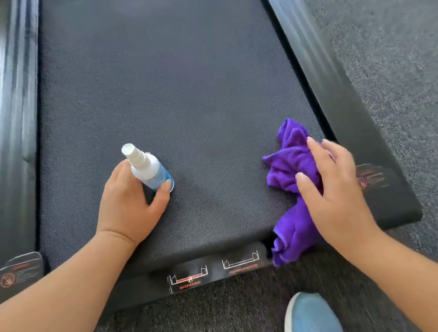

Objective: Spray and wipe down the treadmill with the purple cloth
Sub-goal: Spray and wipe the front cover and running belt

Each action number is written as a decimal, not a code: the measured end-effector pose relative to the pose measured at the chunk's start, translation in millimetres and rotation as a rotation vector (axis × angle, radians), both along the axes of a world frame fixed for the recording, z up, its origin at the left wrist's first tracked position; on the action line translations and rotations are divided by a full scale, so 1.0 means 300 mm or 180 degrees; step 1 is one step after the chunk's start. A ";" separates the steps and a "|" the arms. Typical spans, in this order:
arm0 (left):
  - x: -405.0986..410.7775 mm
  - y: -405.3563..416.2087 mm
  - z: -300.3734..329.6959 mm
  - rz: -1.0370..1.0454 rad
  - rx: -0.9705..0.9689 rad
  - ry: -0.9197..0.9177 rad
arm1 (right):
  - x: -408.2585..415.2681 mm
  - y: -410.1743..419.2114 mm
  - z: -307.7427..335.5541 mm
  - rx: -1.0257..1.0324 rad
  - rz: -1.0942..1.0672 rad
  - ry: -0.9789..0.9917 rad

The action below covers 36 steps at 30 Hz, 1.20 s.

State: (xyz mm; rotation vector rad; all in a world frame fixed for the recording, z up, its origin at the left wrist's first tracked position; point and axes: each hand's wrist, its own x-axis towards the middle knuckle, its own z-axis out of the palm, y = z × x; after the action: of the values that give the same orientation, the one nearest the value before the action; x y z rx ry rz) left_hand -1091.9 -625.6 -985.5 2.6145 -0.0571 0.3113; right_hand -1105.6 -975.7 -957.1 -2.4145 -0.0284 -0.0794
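Observation:
The treadmill's dark woven belt (pixel 166 90) fills the middle of the view, with black side rails on both sides. My left hand (pixel 129 202) grips a small white and blue spray bottle (pixel 146 168) that stands on the belt near its rear end. My right hand (pixel 333 189) presses flat on a crumpled purple cloth (pixel 290 163) at the belt's right rear corner. Part of the cloth hangs over the rear edge.
The left side rail (pixel 14 128) and the right side rail (pixel 319 74) frame the belt. A rear end cap with printed diagrams (pixel 212 272) lies close to me. Grey carpet (pixel 403 51) surrounds the treadmill. My blue shoe (pixel 312 321) stands just behind it.

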 end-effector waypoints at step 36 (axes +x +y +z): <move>0.014 0.001 -0.004 -0.0144 -0.0178 0.0077 | -0.012 0.161 -0.117 -0.0559 0.0677 -0.1008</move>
State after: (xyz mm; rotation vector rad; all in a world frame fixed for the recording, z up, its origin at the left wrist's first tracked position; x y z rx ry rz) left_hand -1087.7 -625.4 -986.7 2.5570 -0.0976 0.2617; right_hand -1109.3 -927.3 -992.4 -2.5333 -0.4530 -0.3737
